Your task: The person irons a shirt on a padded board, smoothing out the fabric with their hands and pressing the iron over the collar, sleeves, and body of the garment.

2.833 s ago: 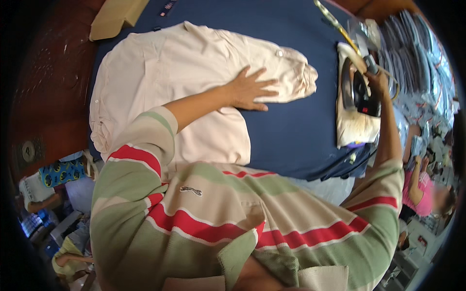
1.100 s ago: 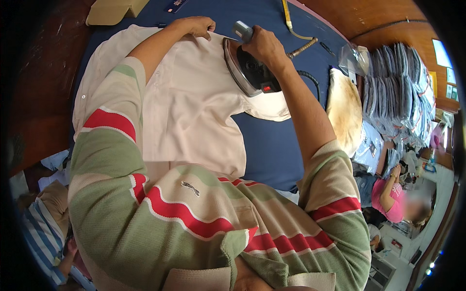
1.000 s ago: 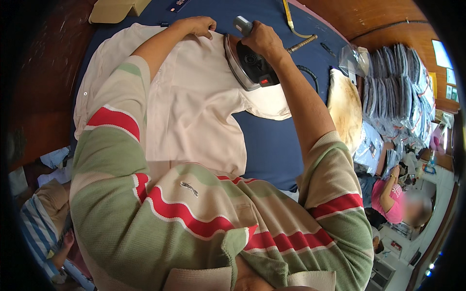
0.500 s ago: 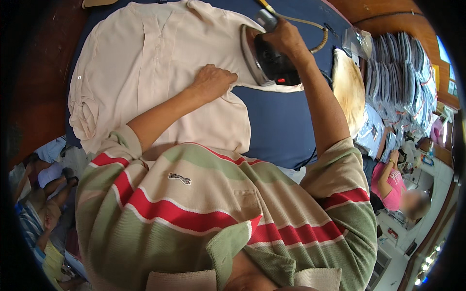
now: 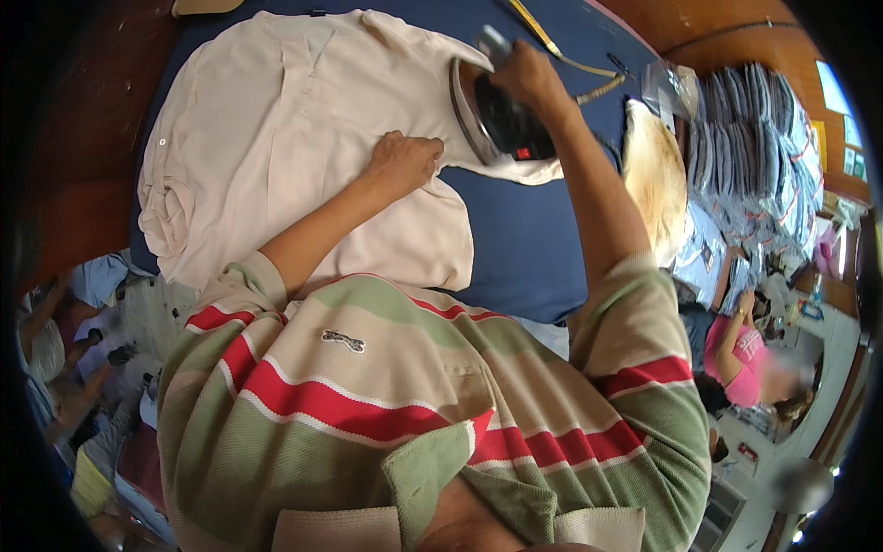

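Note:
A pale pink blouse lies spread on a dark blue cloth-covered table, its neck at the far side and a rolled sleeve at the left. My right hand is closed round the handle of a clothes iron. The iron's soleplate rests on the blouse's right sleeve. My left hand presses on the blouse near the right underarm, its fingers curled and pinching the fabric beside the side seam. The fingertips are partly hidden.
A cord runs from near the iron towards a yellow strip. A scorched cream pad lies at the table's right, beside stacks of bagged grey garments. A person in pink is at the right; others sit at the lower left.
The view has shifted slightly. The iron has moved a little leftward along the sleeve, and my left hand keeps its place on the blouse.

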`<state>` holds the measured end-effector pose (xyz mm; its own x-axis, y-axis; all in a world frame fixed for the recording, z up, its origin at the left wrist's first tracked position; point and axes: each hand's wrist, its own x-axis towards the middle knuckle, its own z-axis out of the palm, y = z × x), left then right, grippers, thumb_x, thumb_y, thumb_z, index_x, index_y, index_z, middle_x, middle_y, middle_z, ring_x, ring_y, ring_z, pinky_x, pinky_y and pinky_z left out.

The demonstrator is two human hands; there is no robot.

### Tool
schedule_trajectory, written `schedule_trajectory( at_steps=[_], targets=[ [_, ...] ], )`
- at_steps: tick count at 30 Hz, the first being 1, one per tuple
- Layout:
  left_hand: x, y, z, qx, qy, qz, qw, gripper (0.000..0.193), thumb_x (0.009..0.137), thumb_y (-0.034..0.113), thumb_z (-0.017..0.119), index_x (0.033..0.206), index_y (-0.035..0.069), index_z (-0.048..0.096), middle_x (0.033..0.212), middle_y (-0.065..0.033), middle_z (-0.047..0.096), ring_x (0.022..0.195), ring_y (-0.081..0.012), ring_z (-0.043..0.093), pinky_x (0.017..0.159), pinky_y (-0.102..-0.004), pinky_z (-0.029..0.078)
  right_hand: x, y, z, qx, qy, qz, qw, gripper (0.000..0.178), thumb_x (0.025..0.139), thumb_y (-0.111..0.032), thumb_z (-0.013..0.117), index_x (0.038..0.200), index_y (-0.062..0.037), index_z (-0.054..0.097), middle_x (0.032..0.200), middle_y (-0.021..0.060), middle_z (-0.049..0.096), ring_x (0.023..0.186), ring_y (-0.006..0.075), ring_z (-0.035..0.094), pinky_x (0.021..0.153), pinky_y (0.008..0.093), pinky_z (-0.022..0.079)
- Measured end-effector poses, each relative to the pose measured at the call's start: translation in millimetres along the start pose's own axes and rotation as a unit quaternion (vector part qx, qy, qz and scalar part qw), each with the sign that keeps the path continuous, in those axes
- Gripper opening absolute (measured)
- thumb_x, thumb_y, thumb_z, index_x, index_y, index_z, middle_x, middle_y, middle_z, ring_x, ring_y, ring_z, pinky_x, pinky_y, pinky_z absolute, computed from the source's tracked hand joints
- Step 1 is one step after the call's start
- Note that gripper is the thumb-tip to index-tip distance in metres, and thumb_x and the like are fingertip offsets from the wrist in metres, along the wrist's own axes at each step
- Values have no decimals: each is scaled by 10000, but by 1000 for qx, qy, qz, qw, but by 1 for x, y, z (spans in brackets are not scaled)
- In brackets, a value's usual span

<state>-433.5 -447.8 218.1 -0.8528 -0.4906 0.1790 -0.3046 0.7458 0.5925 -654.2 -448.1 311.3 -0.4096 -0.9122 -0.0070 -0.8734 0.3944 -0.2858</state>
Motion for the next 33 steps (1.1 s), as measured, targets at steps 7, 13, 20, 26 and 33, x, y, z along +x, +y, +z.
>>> schedule_trajectory(
  at_steps=[7,13,20,26,33],
  targets=[
    [-8,23,4,101,3,-11,995,158,742,223,586,834,95,596,767,-66,631,781,-210,605,743,-374,386,-143,29,-48,77,-157,19,984,568,688,-242,679,1135,62,502,925,300,604,883,404,605,770,416,475],
    [-1,58,19,62,-53,-47,996,132,790,168,504,812,75,595,703,-131,623,711,-286,628,633,-459,450,-193,150,-108,33,-45,170,984,640,627,-286,716,1123,61,510,866,224,629,775,309,623,694,383,481],
    [-8,193,50,-300,-102,203,927,212,840,179,494,1025,95,554,897,-106,617,847,-293,609,764,-390,468,-146,363,-112,96,29,178,979,583,646,-209,666,1145,29,481,844,201,607,688,272,601,621,362,483],
    [-83,42,-11,18,167,-180,969,268,804,116,525,1053,68,610,996,-145,632,889,-277,611,793,-380,466,-161,304,-107,-228,275,1,934,633,737,-370,648,1236,-41,442,875,207,637,826,385,607,777,456,459],
    [-172,-60,-104,176,168,-487,839,441,764,395,624,981,12,600,951,-153,636,878,-274,606,761,-371,465,-288,202,15,-7,-118,358,926,678,806,-614,442,1005,14,604,972,249,612,975,383,572,834,436,433]
  ],
)
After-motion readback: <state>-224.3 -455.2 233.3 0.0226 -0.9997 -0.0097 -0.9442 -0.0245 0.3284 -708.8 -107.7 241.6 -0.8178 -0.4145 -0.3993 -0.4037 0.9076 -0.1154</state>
